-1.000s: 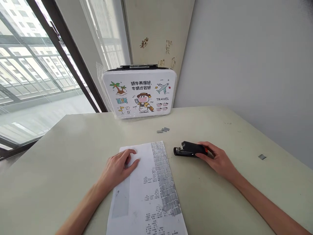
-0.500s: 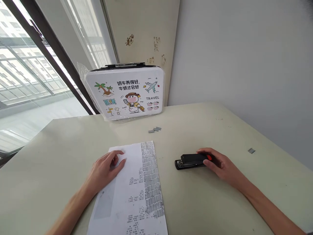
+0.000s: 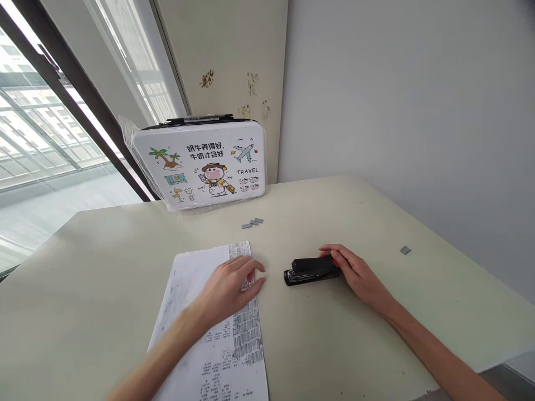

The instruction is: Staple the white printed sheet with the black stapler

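Before me, a long black stapler with a red rear patch [image 3: 313, 269] points left toward flat, white printed paper [image 3: 190, 278].

Single view from a camera worn on the person's head, looking forward and down across a pale greenish, smooth-topped desk [image 3: 309, 345]. The bare left hand [image 3: 232, 281] and bare right hand [image 3: 355, 273] lie within close range, their forearms entering from the bottom edge. Farther off, near the top, stands a white, cartoon-printed, rectangular case [image 3: 211, 159]; a plain grey wall [image 3: 388, 106] fills the upper right.
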`<state>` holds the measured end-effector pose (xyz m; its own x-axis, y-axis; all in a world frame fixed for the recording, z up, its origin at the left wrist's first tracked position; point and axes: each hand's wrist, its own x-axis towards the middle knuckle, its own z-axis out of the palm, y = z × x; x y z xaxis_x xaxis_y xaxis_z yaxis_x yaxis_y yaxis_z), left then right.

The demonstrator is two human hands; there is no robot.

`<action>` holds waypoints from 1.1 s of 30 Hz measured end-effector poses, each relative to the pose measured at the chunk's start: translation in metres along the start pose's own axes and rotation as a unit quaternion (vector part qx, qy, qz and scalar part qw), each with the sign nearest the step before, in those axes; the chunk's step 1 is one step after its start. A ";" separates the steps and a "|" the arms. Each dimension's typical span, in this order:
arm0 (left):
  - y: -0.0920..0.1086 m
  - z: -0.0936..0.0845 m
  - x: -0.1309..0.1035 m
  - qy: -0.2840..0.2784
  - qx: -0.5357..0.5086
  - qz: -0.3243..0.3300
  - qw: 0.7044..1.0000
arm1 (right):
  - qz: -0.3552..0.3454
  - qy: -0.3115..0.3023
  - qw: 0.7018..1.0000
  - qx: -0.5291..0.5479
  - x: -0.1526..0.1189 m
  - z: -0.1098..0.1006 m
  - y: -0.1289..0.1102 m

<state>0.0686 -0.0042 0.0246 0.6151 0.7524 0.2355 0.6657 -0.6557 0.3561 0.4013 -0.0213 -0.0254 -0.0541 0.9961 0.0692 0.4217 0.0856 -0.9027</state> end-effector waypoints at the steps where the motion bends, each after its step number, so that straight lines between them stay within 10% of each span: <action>1: 0.007 0.008 0.009 -0.004 -0.004 0.003 1.000 | -0.002 0.007 1.000 -0.004 0.000 0.000 -0.001; 9: 0.027 0.039 0.040 0.008 -0.009 0.001 1.000 | -0.045 -0.037 0.995 -0.080 -0.003 -0.003 -0.010; 21: 0.004 0.006 0.005 -0.002 -0.004 0.009 1.000 | -0.034 -0.063 0.994 -0.086 -0.004 -0.003 -0.012; 33: -0.081 0.002 0.080 0.089 0.092 -0.179 0.975 | -0.038 -0.060 0.994 -0.081 -0.003 -0.002 -0.011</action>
<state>0.0646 0.1087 0.0133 0.2569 0.9234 0.2851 0.8989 -0.3367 0.2805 0.3988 -0.0250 -0.0143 -0.1953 0.9780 0.0736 0.5527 0.1717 -0.8155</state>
